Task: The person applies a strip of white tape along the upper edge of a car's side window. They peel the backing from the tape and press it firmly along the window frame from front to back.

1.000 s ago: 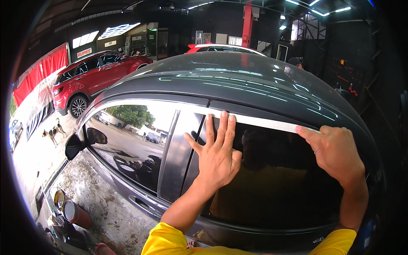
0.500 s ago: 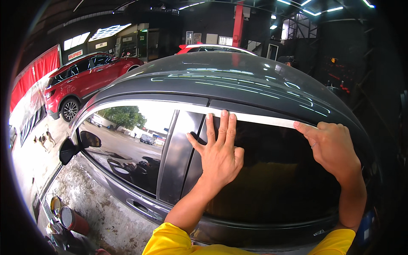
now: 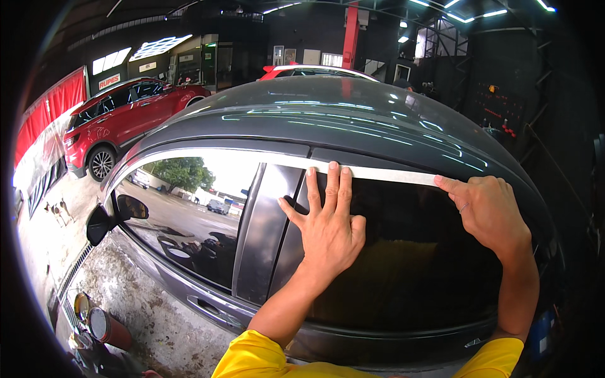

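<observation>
A dark grey car (image 3: 340, 97) stands in front of me, side on. Along the upper edge of its dark rear window (image 3: 409, 264) runs a narrow whitish strip of tape (image 3: 391, 176). My left hand (image 3: 331, 227) is open, its fingers spread. Its middle fingertips press on the strip near the door pillar, and the thumb sticks out to the right. At the strip's right part, my right hand (image 3: 488, 211) is closed, with the index finger laid along the strip and the other fingers curled. The thumb is hidden behind them.
The side mirror (image 3: 101, 223) juts out at the left by the front window (image 3: 195, 220). Buckets (image 3: 108, 327) stand on the concrete floor at lower left, near a drain grate (image 3: 74, 274). A red car (image 3: 129, 120) is parked behind, and a dog (image 3: 58, 209) is at the far left.
The right hand has slid slightly left along the strip. My left fingers stay on nearly the same spot, with the palm a touch lower and to the right.
</observation>
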The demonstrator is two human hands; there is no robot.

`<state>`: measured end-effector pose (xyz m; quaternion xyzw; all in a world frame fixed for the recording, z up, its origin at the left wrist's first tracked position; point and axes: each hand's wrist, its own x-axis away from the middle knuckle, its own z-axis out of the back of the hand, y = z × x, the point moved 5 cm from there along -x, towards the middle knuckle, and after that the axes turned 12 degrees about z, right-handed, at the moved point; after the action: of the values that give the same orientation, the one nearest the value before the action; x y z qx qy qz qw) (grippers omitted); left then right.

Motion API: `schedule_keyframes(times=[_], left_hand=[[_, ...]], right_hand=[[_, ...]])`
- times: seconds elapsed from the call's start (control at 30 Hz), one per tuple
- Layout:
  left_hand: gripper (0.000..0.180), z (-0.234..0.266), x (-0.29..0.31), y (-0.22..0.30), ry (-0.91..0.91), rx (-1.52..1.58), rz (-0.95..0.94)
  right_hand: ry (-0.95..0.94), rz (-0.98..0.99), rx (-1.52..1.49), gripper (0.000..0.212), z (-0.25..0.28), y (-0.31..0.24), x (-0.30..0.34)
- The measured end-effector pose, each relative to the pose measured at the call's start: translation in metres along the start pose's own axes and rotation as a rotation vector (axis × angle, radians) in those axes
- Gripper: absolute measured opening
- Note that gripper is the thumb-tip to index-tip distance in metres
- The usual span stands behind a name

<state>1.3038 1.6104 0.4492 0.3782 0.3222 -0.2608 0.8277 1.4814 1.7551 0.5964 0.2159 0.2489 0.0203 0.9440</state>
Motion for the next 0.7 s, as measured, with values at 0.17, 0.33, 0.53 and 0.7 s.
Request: schedule_keyframes(times=[0.17,0.33,0.53,0.7], left_hand=[[0.085,-0.003,0.000,0.002,-0.006,-0.006,0.022],[0.083,-0.003,-0.002,0.005,0.045,0.007,0.032],[0.084,-0.004,-0.003,0.004,0.037,-0.064,0.000],[0.085,-0.003,-0.003,0.003,0.032,-0.065,-0.003]], right_hand=[[-0.052,-0.051,-0.076,0.031,-0.004,0.004,-0.002],[-0.075,-0.069,-0.113,0.032,-0.004,0.005,-0.004],[-0.089,-0.062,-0.127,0.033,-0.008,0.003,-0.002],[-0.136,-0.107,-0.130,0.035,-0.012,0.002,0.000]])
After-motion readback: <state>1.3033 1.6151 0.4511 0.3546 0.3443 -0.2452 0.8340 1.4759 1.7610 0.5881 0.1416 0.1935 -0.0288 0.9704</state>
